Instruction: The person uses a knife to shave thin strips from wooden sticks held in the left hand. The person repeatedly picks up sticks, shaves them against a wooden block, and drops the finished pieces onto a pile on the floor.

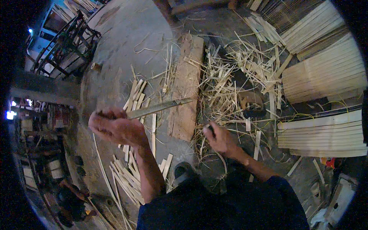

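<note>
My left hand (120, 128) is closed round one end of a flat, greenish-tan bamboo strip (153, 109). The strip points right, and its narrower far end lies over a thick wooden plank (183, 115) on the floor. My right hand (221, 141) is beside the plank's near right corner, with its fingers curled together. Something small and dark shows at those fingertips, too unclear to name. Below and left of the plank lie several pale cut slats (128, 174), some partly hidden by my left forearm.
Tangled shavings (234, 82) heap up right of the plank, around a brown object with a dark base (251, 103). Panels of pale slats (324, 130) line the right side. A dark wooden frame (67, 48) stands far left. My shoe (184, 171) shows near the slats.
</note>
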The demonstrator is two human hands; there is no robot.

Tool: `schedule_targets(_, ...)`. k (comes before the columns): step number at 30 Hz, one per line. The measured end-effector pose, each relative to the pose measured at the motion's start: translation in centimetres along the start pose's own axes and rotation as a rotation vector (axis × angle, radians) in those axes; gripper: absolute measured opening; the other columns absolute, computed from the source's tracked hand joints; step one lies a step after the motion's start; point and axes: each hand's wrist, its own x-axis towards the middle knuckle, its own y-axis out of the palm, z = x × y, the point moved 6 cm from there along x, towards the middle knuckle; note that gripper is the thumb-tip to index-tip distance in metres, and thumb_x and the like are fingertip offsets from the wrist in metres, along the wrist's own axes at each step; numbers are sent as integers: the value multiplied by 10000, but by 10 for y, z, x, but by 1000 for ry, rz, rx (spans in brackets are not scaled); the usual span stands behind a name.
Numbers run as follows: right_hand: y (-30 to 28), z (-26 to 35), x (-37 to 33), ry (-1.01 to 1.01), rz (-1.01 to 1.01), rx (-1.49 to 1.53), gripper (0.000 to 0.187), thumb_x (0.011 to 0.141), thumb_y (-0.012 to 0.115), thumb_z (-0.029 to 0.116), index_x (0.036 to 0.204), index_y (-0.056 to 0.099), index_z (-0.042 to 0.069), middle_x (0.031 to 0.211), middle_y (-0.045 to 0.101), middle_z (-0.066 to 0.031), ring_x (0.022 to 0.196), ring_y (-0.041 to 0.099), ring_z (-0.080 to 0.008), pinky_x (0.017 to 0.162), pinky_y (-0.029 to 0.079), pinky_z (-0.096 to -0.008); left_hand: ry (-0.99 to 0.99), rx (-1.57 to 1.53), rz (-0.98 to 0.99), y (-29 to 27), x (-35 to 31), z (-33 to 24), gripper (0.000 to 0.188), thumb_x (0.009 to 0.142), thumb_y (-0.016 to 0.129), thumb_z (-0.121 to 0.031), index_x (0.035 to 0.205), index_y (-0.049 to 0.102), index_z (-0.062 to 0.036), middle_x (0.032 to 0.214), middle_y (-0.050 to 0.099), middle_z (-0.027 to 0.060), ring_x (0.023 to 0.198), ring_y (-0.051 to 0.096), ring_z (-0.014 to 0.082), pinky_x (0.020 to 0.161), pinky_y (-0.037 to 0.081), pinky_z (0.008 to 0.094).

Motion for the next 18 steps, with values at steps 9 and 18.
schedule_targets(9,28,91,1,-314,155,161,380,882,561,365,1082,490,50,756,612,-210,695,627,-392,601,493,-439,-76,73,-13,-11,-23,-15,314,991,386,-338,794,374,-93,657,292,-14,596,291,90,509,266,266)
schedule_targets(18,11,33,13,148,297,27,440,899,522,398,1136,497,29,756,620,-216,710,631,-394,599,489,-435,71,54,83,-7,-16,-15,348,985,392,-368,760,359,-106,593,253,-28,492,219,85,436,189,265)
